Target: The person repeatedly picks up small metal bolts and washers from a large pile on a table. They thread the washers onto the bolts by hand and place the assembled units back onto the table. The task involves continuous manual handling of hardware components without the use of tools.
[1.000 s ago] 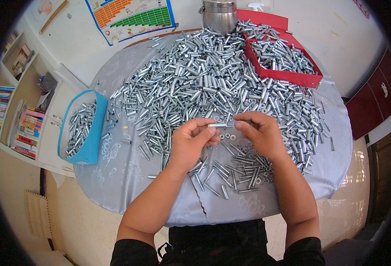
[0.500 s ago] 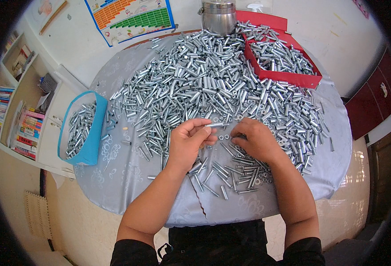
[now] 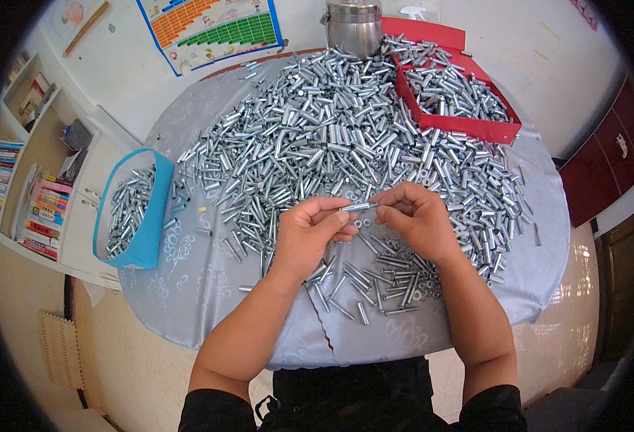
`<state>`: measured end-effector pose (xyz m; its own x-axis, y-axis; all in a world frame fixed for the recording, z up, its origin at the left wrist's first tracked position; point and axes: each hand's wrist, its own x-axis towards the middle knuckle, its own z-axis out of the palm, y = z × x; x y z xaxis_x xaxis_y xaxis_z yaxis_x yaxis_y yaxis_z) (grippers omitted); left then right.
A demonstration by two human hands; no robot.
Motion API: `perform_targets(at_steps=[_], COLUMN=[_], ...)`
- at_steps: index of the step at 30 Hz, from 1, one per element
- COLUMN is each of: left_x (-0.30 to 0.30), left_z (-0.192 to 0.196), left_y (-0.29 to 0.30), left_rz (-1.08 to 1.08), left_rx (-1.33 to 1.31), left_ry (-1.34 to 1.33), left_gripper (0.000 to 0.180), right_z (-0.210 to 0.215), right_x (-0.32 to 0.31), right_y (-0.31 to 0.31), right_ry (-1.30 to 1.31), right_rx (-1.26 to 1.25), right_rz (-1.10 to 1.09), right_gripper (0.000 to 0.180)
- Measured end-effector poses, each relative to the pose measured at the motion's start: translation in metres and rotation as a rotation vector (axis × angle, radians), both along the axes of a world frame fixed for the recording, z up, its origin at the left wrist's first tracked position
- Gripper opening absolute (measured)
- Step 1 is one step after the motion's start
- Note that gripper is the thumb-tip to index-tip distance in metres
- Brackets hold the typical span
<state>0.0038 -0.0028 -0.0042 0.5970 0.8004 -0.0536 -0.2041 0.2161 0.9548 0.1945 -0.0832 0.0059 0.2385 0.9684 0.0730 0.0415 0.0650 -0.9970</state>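
A round table point(image 3: 209, 288) under a silvery patterned cloth filled most of the view, and a great heap of short shiny metal tubes point(image 3: 317, 137) covered it from the centre out to 12 o'clock. A red tray point(image 3: 475, 129) at 1 o'clock held more tubes, and a blue bin point(image 3: 148, 223) at 9 o'clock held another lot. A steel canister point(image 3: 353, 25) stood at 12 o'clock, its top cut off by the frame's edge.

Just below centre, the left hand point(image 3: 310, 234) and the right hand point(image 3: 418, 219) met over a small scatter of tubes and thin bolts point(image 3: 374, 281). Between them lay one metal tube point(image 3: 356, 208), slim, silver, level, pointing from 9 to 3 o'clock. The left grip pinched its near end between thumb and fingertips; the right grip closed on the other end, fingers curled inward. The right fingers hid that end, so whether anything sat inside the tube could not be made out. Small washers nearby were too tiny to tell apart.
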Motion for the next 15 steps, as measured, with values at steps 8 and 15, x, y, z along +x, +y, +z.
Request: perform_targets(at_steps=[8, 15], left_x=[0.0, 0.0], left_z=[0.0, 0.002], left_y=[0.0, -0.002], left_rz=[-0.021, -0.082], left_rx=[0.0, -0.001], left_ry=[-0.014, 0.009], left_gripper=[0.021, 0.021], right_z=[0.007, 0.006], right_x=[0.004, 0.005], right_y=[-0.002, -0.003], right_ry=[0.028, 0.039], right_rx=[0.003, -0.066], right_rz=[0.031, 0.099], right_gripper=[0.014, 0.018])
